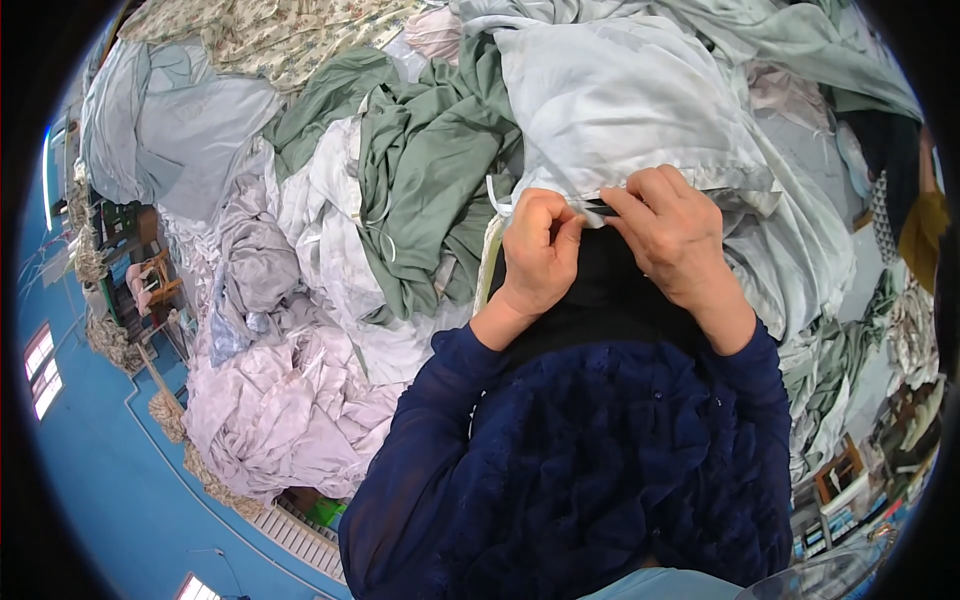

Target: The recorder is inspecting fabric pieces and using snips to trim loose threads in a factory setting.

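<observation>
A pale silvery-grey cloth (625, 95), smooth and slightly shiny, lies spread in front of me, its near edge at my lap. My left hand (540, 250) is closed in a pinch on this edge, thumb against fingers. Close beside it on the right, my right hand (672, 235) pinches the same edge with thumb and forefinger, its other fingers curled. A short bit of pale fabric shows between the fingertips. Just left of my left hand, a thin white tie (495, 195) sticks up in a loop. Fingers partly hide the pinched spot.
Left of the cloth lies a heap of green fabric (425, 175), with pale pink fabric (290, 410) nearer me. Floral cloth (290, 40) is piled at the far left. More pale green fabric (830, 50) lies at the far right. A wooden stool (155, 280) stands beyond the left heap.
</observation>
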The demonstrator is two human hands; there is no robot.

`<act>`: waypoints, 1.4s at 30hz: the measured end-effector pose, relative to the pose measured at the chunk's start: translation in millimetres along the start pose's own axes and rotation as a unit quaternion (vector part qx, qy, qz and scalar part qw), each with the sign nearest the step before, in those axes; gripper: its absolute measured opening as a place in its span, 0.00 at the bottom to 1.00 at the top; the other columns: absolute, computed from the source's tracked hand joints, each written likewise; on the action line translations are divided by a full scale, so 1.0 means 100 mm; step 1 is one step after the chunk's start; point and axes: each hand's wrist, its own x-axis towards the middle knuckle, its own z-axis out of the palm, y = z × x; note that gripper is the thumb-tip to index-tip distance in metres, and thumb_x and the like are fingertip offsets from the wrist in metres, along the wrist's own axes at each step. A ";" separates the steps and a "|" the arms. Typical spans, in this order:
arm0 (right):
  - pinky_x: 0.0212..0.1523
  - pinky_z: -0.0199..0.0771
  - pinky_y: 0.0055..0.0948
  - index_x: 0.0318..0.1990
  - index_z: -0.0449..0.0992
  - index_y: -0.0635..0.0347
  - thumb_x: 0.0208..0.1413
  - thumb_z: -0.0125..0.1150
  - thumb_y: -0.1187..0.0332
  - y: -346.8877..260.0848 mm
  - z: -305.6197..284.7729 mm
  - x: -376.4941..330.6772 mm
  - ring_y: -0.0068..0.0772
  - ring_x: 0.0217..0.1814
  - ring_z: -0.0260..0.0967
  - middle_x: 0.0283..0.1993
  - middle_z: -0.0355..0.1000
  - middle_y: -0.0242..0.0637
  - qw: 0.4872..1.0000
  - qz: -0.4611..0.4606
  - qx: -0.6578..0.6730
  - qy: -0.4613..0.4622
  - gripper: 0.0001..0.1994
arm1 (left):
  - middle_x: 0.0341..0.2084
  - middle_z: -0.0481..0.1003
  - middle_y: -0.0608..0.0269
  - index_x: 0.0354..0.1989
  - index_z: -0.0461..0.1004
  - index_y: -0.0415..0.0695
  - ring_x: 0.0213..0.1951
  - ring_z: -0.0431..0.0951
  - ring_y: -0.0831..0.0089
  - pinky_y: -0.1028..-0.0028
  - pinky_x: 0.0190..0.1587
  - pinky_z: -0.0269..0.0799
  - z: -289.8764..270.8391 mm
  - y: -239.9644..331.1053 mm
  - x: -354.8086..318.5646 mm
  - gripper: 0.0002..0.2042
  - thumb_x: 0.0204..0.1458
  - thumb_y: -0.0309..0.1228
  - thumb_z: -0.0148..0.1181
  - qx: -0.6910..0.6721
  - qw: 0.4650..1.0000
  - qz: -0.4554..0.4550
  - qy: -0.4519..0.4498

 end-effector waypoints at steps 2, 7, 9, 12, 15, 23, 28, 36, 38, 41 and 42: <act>0.31 0.70 0.34 0.41 0.78 0.56 0.36 0.72 0.73 0.04 0.01 -0.01 0.38 0.35 0.69 0.34 0.68 0.34 1.000 0.020 -0.015 -0.015 0.19 | 0.32 0.70 0.61 0.32 0.67 0.40 0.22 0.69 0.79 0.81 0.25 0.66 0.02 -0.04 -0.02 0.06 0.55 0.16 0.57 -0.039 0.997 -0.060 0.028; 0.34 0.71 0.34 0.42 0.77 0.58 0.42 0.70 0.73 0.31 0.12 -0.11 0.41 0.38 0.70 0.37 0.70 0.37 0.992 0.072 0.102 -0.020 0.16 | 0.29 0.71 0.65 0.33 0.68 0.39 0.22 0.71 0.82 0.82 0.26 0.68 0.05 -0.01 0.00 0.06 0.54 0.18 0.60 -0.161 0.975 -0.148 0.044; 0.36 0.71 0.34 0.42 0.77 0.58 0.44 0.70 0.73 0.35 0.14 -0.14 0.42 0.38 0.71 0.37 0.70 0.38 0.985 0.086 0.146 -0.028 0.15 | 0.26 0.70 0.66 0.33 0.69 0.39 0.22 0.70 0.81 0.81 0.26 0.69 0.07 -0.01 0.02 0.08 0.51 0.19 0.64 -0.162 0.971 -0.174 0.026; 0.37 0.71 0.33 0.42 0.77 0.59 0.46 0.69 0.73 0.36 0.15 -0.15 0.42 0.38 0.71 0.38 0.71 0.39 0.980 0.109 0.162 -0.036 0.14 | 0.25 0.71 0.64 0.32 0.70 0.38 0.23 0.72 0.79 0.80 0.26 0.69 0.08 -0.01 0.06 0.09 0.49 0.21 0.67 -0.108 0.979 -0.170 0.011; 0.37 0.71 0.33 0.42 0.77 0.59 0.46 0.69 0.74 0.36 0.14 -0.14 0.42 0.38 0.71 0.38 0.71 0.38 0.981 0.104 0.157 -0.042 0.14 | 0.25 0.72 0.61 0.30 0.71 0.38 0.23 0.74 0.77 0.79 0.25 0.69 0.08 0.00 0.11 0.09 0.49 0.22 0.67 -0.053 0.985 -0.164 -0.007; 0.35 0.71 0.34 0.42 0.77 0.58 0.41 0.71 0.74 0.26 0.09 -0.10 0.42 0.38 0.71 0.37 0.71 0.37 0.992 0.068 0.101 -0.020 0.17 | 0.23 0.73 0.62 0.32 0.70 0.37 0.20 0.73 0.78 0.78 0.23 0.68 0.06 -0.01 0.09 0.04 0.55 0.21 0.59 -0.079 0.976 -0.204 -0.004; 0.35 0.73 0.34 0.42 0.77 0.57 0.36 0.72 0.74 0.05 0.00 0.02 0.39 0.38 0.71 0.36 0.70 0.35 0.999 0.017 0.031 -0.033 0.20 | 0.22 0.73 0.64 0.33 0.68 0.37 0.19 0.73 0.80 0.80 0.22 0.69 0.03 0.00 0.03 0.03 0.58 0.20 0.56 -0.163 0.955 -0.246 -0.004; 0.33 0.71 0.33 0.40 0.76 0.56 0.37 0.70 0.73 -0.05 0.07 0.09 0.35 0.37 0.69 0.33 0.66 0.32 0.996 0.004 -0.056 -0.072 0.17 | 0.22 0.72 0.63 0.32 0.67 0.38 0.20 0.74 0.79 0.79 0.22 0.69 0.03 -0.01 -0.01 0.04 0.58 0.19 0.55 -0.135 0.973 -0.188 -0.009; 0.32 0.71 0.32 0.38 0.74 0.55 0.39 0.68 0.71 -0.07 0.09 0.10 0.34 0.36 0.68 0.31 0.64 0.32 0.994 -0.007 -0.078 -0.076 0.15 | 0.24 0.72 0.66 0.34 0.66 0.39 0.22 0.71 0.83 0.82 0.24 0.68 0.03 -0.02 -0.01 0.03 0.60 0.20 0.54 -0.124 0.976 -0.176 -0.026; 0.31 0.70 0.32 0.36 0.74 0.55 0.40 0.67 0.70 -0.08 0.10 0.11 0.34 0.35 0.67 0.31 0.64 0.32 0.992 -0.008 -0.092 -0.086 0.13 | 0.24 0.72 0.66 0.34 0.67 0.39 0.22 0.71 0.83 0.82 0.24 0.68 0.03 -0.03 -0.03 0.04 0.60 0.19 0.54 -0.111 0.978 -0.172 -0.030; 0.31 0.70 0.32 0.36 0.74 0.55 0.40 0.67 0.70 -0.08 0.10 0.11 0.34 0.35 0.67 0.31 0.64 0.32 0.992 -0.009 -0.092 -0.087 0.13 | 0.24 0.72 0.66 0.34 0.67 0.39 0.22 0.71 0.83 0.82 0.24 0.68 0.04 -0.02 -0.02 0.04 0.60 0.19 0.54 -0.111 0.978 -0.172 -0.029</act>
